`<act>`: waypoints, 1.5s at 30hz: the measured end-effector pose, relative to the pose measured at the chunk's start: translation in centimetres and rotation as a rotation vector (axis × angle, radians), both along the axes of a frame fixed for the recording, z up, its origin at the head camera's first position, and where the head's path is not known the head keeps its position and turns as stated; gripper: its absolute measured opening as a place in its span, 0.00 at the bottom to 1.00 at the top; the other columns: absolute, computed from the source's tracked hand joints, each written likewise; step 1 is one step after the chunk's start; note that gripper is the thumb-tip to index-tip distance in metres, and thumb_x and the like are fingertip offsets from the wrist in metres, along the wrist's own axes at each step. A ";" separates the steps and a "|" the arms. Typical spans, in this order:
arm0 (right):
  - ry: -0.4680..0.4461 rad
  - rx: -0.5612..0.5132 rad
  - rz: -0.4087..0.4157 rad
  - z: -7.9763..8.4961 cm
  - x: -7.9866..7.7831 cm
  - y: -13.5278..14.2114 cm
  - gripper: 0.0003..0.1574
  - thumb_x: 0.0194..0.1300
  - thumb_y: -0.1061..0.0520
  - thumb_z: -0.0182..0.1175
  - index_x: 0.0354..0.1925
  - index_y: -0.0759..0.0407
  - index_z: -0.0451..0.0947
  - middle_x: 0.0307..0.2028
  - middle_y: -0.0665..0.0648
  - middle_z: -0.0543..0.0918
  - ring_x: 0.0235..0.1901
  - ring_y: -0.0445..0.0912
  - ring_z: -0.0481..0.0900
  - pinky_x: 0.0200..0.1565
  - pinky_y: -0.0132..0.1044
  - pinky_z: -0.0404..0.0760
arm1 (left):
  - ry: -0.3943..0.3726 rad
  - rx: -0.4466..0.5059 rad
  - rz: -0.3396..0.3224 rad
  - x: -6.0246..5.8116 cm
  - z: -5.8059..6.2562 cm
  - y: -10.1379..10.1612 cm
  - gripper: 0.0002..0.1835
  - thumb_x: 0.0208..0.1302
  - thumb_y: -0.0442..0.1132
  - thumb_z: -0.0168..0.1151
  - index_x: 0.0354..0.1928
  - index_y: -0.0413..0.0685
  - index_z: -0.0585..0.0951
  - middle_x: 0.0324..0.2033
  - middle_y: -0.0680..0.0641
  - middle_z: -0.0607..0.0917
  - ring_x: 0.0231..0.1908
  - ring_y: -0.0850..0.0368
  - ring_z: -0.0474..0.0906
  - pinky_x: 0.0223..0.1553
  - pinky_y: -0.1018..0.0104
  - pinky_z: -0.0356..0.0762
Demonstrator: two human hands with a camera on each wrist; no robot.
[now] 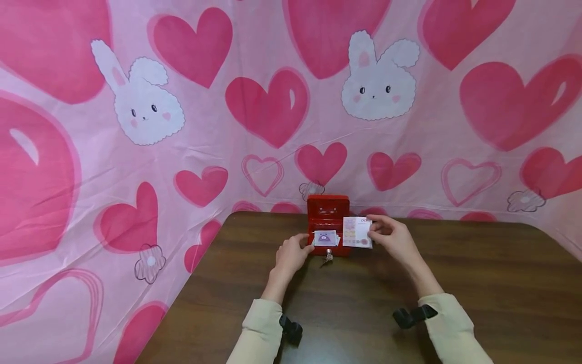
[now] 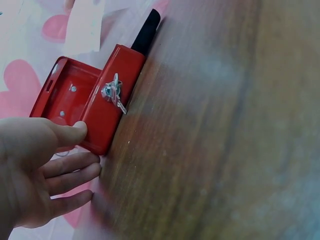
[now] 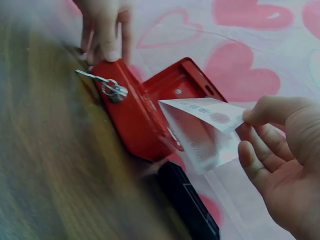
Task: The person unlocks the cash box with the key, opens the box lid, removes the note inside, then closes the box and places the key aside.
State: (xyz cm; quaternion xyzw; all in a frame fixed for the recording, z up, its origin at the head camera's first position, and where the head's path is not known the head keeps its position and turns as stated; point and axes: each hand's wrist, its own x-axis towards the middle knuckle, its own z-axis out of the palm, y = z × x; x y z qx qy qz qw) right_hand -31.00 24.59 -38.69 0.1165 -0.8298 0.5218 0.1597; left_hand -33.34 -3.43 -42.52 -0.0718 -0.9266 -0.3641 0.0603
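In the head view, the bench (image 1: 354, 298) fills the lower half of the frame, with a printed cloth (image 1: 254, 40) behind it. The red box (image 1: 340, 252) stands on the bench, just right of and below frame centre; its lid (image 1: 328, 205) is raised at the rear, and keys (image 1: 327, 259) hang at the front face. Printed slips (image 1: 325, 238) lie at the box mouth. The left hand (image 1: 291, 253) touches the left side of the box. The right hand (image 1: 396, 240) pinches a note (image 1: 357, 232) at its right edge; the note is upright, just right of the slips. In the left wrist view, the box is at upper left, appearing tilted. The left thumb rests on the near edge of the box; the visible fingers (image 2: 75, 182) are spread and nearly straight, at lower left. The note shows at the upper left edge, and a black bar (image 2: 146, 32) lies beyond the box; what it is cannot be told. In the right wrist view, the note is right of centre, folded, in front of the lid. Thumb and index finger grip its corner; the remaining fingers are loosely bent. The bar is at bottom centre, and the left hand is at upper left.
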 end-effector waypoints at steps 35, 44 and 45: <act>-0.253 0.049 0.184 -1.6 -0.3 4.8 0.32 0.63 0.64 0.64 0.63 0.75 0.68 0.43 0.68 0.78 0.32 0.41 0.79 0.36 0.38 0.85 | -0.009 0.003 -0.007 -0.5 0.1 0.2 0.23 0.66 0.48 0.66 0.61 0.52 0.80 0.57 0.45 0.84 0.53 0.45 0.82 0.53 0.45 0.78; -0.353 0.099 0.143 -3.2 -0.6 4.7 0.34 0.63 0.62 0.64 0.64 0.73 0.69 0.43 0.66 0.80 0.35 0.46 0.78 0.36 0.37 0.85 | -0.020 0.017 -0.001 -0.3 -0.1 0.2 0.23 0.65 0.48 0.66 0.61 0.52 0.80 0.57 0.44 0.84 0.51 0.46 0.83 0.53 0.45 0.78; -0.356 0.111 0.137 -3.4 -0.6 4.7 0.34 0.63 0.61 0.64 0.64 0.72 0.69 0.43 0.66 0.81 0.36 0.46 0.78 0.36 0.36 0.84 | -0.021 0.018 0.001 -0.2 -0.1 0.2 0.23 0.65 0.48 0.66 0.61 0.52 0.80 0.56 0.44 0.85 0.49 0.46 0.83 0.52 0.46 0.79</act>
